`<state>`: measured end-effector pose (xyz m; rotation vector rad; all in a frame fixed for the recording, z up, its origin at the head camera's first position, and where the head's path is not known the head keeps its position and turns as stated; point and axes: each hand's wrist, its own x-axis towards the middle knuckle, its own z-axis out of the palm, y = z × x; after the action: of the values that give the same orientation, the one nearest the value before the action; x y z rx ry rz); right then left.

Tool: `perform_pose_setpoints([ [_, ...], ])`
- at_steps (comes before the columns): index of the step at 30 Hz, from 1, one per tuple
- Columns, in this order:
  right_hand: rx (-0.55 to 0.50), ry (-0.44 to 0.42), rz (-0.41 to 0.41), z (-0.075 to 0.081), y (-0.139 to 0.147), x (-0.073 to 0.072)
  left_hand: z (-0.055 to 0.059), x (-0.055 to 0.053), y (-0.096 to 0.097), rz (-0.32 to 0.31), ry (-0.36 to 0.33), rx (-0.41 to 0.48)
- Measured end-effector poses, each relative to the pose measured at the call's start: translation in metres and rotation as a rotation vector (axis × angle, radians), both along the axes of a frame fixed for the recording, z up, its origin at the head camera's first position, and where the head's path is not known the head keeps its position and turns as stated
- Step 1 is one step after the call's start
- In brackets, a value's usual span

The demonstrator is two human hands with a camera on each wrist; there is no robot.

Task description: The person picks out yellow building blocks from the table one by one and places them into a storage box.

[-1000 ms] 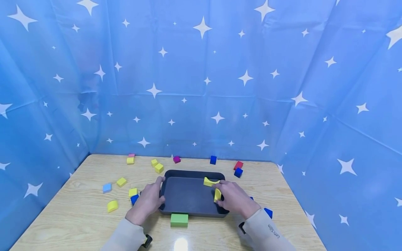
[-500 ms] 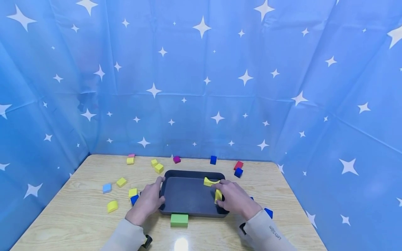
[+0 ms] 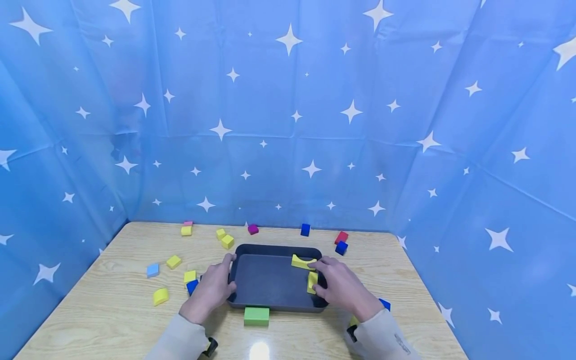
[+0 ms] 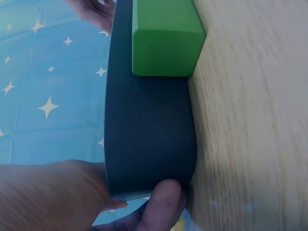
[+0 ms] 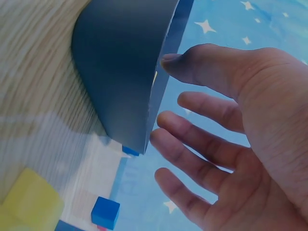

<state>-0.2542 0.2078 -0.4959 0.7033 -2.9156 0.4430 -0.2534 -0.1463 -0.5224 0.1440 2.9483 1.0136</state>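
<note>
A dark grey rectangular tray [image 3: 270, 281] sits on the table. My left hand [image 3: 211, 285] grips its left end; in the left wrist view the thumb [image 4: 166, 204] presses the outer wall near a corner. Inside the tray at the right lie two yellow blocks: an arch-shaped one [image 3: 300, 262] towards the back and another yellow block [image 3: 312, 283] just in front of it. Over the right rim hovers my right hand [image 3: 344, 285], its thumb close beside the front yellow block. The right wrist view shows that hand [image 5: 240, 139] with fingers spread, holding nothing.
A green block [image 3: 256, 316] stands against the tray's front wall. Loose blocks lie around: yellow [image 3: 160, 296] and light blue [image 3: 153, 270] at left, magenta [image 3: 253, 229], blue [image 3: 305, 230] and red [image 3: 341, 237] behind. A starry blue curtain [image 3: 288, 125] hangs around the table.
My right hand has let go of the front yellow block, which shifted slightly right. The hand has drawn a little to the right. My left hand stays put.
</note>
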Motion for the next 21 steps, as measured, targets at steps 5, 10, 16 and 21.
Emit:
perform_pose_setpoints([
  [5,-0.039,0.003,-0.036,0.001,0.006,0.006,0.000,-0.001,-0.001,-0.002,0.007,0.001],
  [10,-0.104,-0.012,-0.076,0.000,0.014,0.011,0.000,-0.001,-0.002,-0.008,0.009,0.007],
  [16,-0.135,-0.046,-0.131,0.002,0.023,0.016,-0.001,0.000,-0.003,-0.007,0.011,0.012],
  [21,-0.134,-0.037,-0.165,0.006,0.032,0.021,-0.002,-0.001,-0.002,-0.009,0.027,0.008],
])
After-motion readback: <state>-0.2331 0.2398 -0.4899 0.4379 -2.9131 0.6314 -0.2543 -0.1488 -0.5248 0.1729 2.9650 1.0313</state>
